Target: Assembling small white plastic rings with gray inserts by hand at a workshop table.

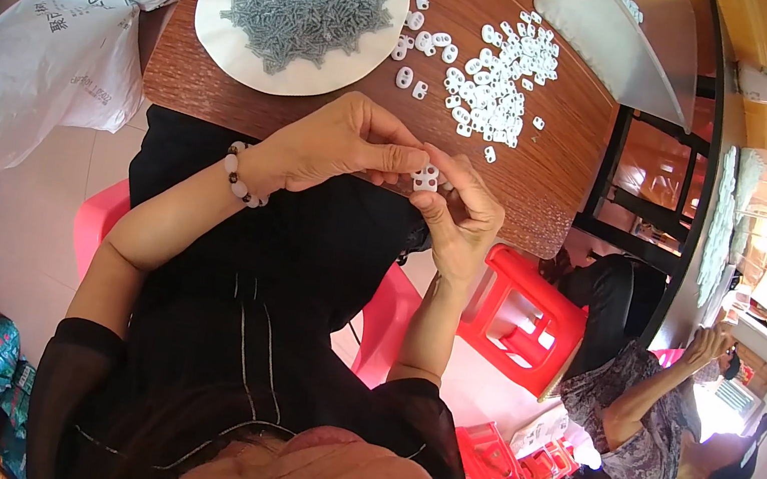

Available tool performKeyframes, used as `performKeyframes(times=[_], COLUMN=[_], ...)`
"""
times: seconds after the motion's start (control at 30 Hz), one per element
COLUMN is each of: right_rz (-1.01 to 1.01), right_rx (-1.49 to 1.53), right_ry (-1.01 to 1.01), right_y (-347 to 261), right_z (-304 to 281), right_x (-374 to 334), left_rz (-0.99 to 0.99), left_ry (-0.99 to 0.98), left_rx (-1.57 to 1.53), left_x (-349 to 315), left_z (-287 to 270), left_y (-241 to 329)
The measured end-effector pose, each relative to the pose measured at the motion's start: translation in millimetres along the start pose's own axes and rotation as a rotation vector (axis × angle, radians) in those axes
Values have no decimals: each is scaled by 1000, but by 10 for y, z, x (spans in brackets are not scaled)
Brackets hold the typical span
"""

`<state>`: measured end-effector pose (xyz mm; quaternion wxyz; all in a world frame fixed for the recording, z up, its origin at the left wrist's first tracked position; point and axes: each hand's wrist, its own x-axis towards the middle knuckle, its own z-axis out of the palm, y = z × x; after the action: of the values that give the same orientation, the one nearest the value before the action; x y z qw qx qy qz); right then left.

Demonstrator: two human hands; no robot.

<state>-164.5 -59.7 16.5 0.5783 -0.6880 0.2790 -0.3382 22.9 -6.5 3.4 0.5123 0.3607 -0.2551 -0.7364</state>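
In front of my chest, at the table's near edge, both hands meet over a small white plastic piece with holes (426, 180). My left hand (343, 147), a beaded bracelet at its wrist, pinches it from the left with thumb and fingers. Thumb and forefinger of my right hand (465, 215) close on its right side. A bit of white shows behind the right fingers, too covered to make out. Beyond the hands lies a loose heap of similar white two-hole pieces (500, 87), with several strays to its left. A white wavy-rimmed plate (213, 13) holds a pile of small grey screw-like pieces (309, 6).
The brown wooden table (546, 191) ends just past my hands. White plastic bags (45, 76) stand at its left. A large white sheet-like tray (606, 33) lies at the far right. Red plastic stools (524, 324) stand at right, near another person (648, 416) seated at a second table.
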Motion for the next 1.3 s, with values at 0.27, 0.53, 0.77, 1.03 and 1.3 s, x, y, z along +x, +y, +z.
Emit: performKeyframes(times=[0.27,0.53,0.77,1.03,1.3], right_rz=[-53,-111,-83,-47,-86], right_rx=[-53,-260,-264,-184,-211], right_ry=[44,48,17,-35,-11], right_y=[-26,-72,-107,-122,-63], right_z=[59,106,103,109,76], right_x=[15,30,25,41,31], left_rz=[14,89,98,89,46], left_ry=[18,78,76,-4,9], left_rx=[-39,31,176,277,171], left_x=[-47,-70,-89,-75,-81], left_z=[-9,0,14,-9,-4], left_y=[-33,-71,-7,56,2])
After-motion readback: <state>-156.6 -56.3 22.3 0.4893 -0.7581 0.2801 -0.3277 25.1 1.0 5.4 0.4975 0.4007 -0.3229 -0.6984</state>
